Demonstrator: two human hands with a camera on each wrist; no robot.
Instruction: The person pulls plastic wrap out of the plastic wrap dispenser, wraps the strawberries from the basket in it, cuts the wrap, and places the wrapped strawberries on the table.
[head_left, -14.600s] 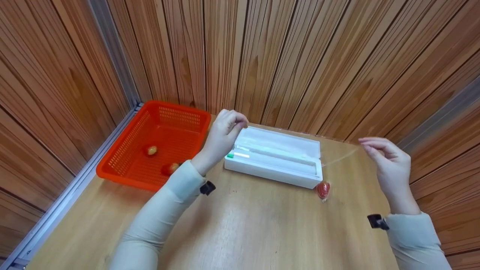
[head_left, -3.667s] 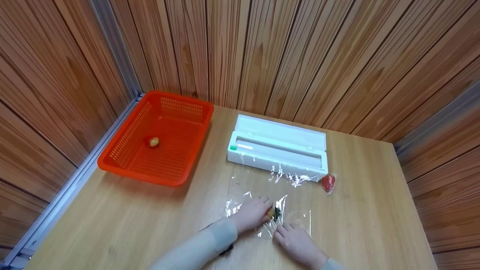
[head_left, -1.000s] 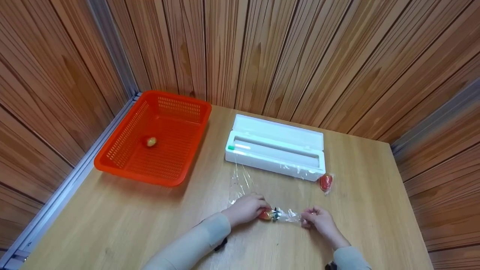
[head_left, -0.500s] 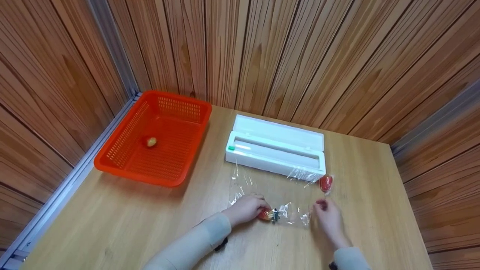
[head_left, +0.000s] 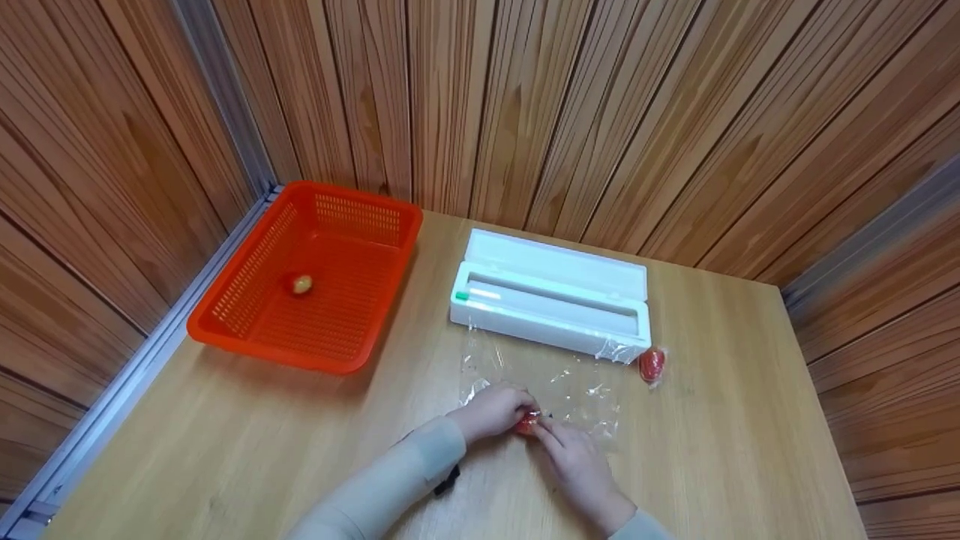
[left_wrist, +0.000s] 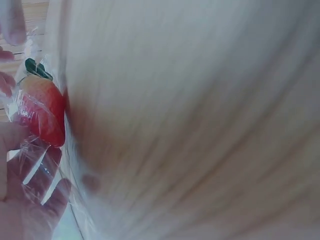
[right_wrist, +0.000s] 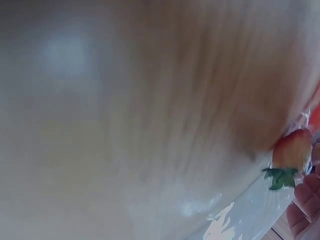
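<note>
A red strawberry (left_wrist: 42, 107) with green leaves lies in clear plastic wrap (head_left: 600, 397) on the table. My left hand (head_left: 491, 412) grips it through the film, which stretches over the fingers in the left wrist view. From the right, my right hand (head_left: 585, 469) reaches in with its fingertips against the strawberry in the head view. Its fingers (right_wrist: 309, 202) stand beside the leafy end in the right wrist view. The film spreads from the hands toward the white wrap box (head_left: 551, 330), whose lid stands up.
An orange basket (head_left: 304, 361) stands at the left with one pale-tipped fruit (head_left: 302, 284) in it. A wrapped red strawberry (head_left: 652, 365) lies by the box's right corner. Wood-panelled walls enclose the table's back and sides.
My right hand has moved left from the film's right edge to the strawberry. The film at right lies looser, and the strawberry's leaves are mostly covered in the head view. My left hand keeps its hold.
</note>
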